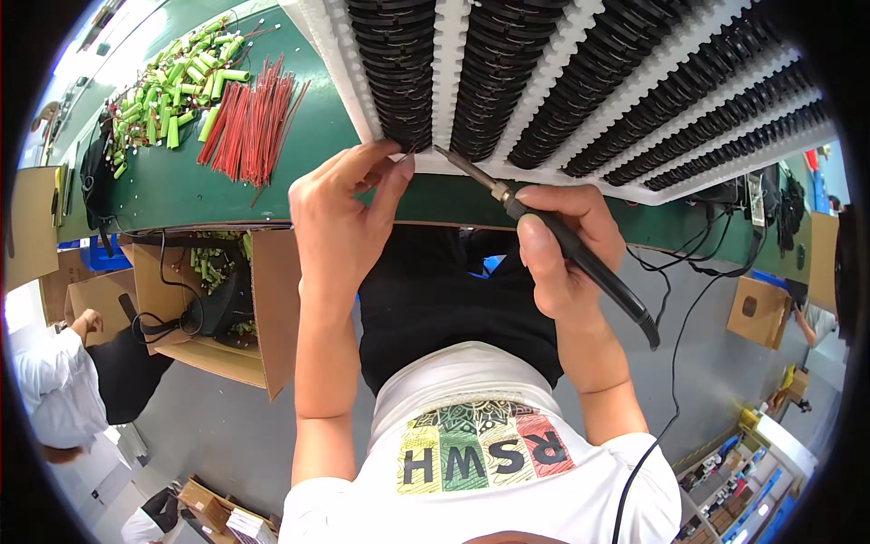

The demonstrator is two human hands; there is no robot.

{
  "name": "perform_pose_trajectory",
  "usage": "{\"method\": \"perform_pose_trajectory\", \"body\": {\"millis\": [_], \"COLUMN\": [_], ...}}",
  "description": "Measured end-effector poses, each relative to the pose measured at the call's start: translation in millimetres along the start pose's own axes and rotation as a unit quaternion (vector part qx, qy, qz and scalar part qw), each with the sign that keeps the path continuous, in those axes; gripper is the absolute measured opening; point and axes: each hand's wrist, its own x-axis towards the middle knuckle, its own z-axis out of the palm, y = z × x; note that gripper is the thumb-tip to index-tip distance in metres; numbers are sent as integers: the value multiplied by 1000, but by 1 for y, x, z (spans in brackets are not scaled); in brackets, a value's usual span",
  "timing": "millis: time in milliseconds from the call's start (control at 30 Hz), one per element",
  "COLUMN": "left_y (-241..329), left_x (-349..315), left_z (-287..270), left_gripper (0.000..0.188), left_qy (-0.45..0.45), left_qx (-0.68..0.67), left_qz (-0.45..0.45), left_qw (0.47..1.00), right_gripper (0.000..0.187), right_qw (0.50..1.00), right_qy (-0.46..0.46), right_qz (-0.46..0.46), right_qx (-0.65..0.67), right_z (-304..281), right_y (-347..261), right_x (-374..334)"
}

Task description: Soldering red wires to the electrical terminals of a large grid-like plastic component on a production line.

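My right hand [571,249] grips a soldering iron [594,272] by its black handle. The iron's tip points up and left, close to the fingers of my left hand [340,213]. Thumb and forefinger of that left hand are pinched on a thin wire [413,151], small in view, at the front edge of a white foam tray [449,82]. Rows of black ring-shaped parts [396,68] stand packed in the tray's slots. Whether the iron's tip touches anything cannot be made out.
A bundle of red wires [249,131] and a heap of green cylindrical cells [181,86] lie on the green tabletop [317,109]. Below its edge stands an open cardboard box [275,308]. A black cord [672,381] hangs at right; another person [59,381] works at left.
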Motion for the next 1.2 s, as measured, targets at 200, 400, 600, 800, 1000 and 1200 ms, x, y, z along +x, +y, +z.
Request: {"method": "perform_pose_trajectory", "body": {"millis": [200,400,600,800,1000,1200], "left_y": [-24,-80,-92,-91,-88,-83], "left_x": [0,25,27,27,25,26], "left_z": [-39,-62,-67,-67,-68,-68], "left_gripper": [13,15,16,17,19,20], "left_qy": [197,149,138,165,170,171], "left_qx": [94,326,186,143,92,140], "left_qz": [-22,-40,-104,-102,-98,-73], "left_qw": [976,933,967,970,976,972], "right_gripper": [20,23,23,22,22,22], "right_qw": [997,989,988,989,987,987], "right_qy": [12,6,7,10,4,-11], "right_qz": [-46,-135,-148,-143,-158,-157], "right_qx": [59,64,39,27,1,20], "right_z": [-2,3,3,4,3,4], "right_y": [2,9,7,5,2,5], "right_x": [-9,-11,-12,-14,-12,-13]}}
